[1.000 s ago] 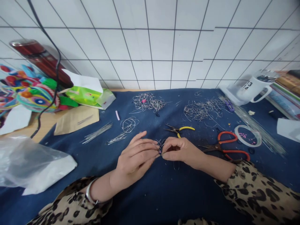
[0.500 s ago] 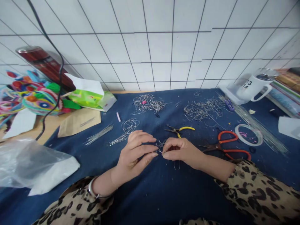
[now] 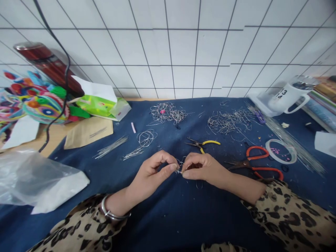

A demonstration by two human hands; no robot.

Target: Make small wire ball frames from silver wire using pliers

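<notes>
Between my two hands is a small piece of bent silver wire (image 3: 179, 168), mostly hidden by the fingertips. My left hand (image 3: 156, 170) pinches its left side with thumb and forefinger. From the right, my right hand (image 3: 204, 168) grips the same wire, thumb against curled fingers. A thin wire loop (image 3: 199, 184) hangs below my right hand. Just beyond the hands lie yellow-handled pliers (image 3: 201, 144). Red-handled scissors (image 3: 246, 163) rest beside my right wrist. A round wire coil (image 3: 147, 138) and short wires (image 3: 133, 153) lie beyond my left hand.
Tangled wires (image 3: 229, 120) and a beaded wire bundle (image 3: 168, 112) lie farther back. At right are a ring-shaped dish (image 3: 281, 151), long wires (image 3: 296, 147) and a white mug (image 3: 292, 94). A plastic bag (image 3: 39, 178), straight wires (image 3: 111, 147) and a red flask (image 3: 48, 66) are at left.
My left hand's fingers have curled in, and its thumb and forefinger have closed on the wire. My right hand keeps its grip. The view has shifted slightly.
</notes>
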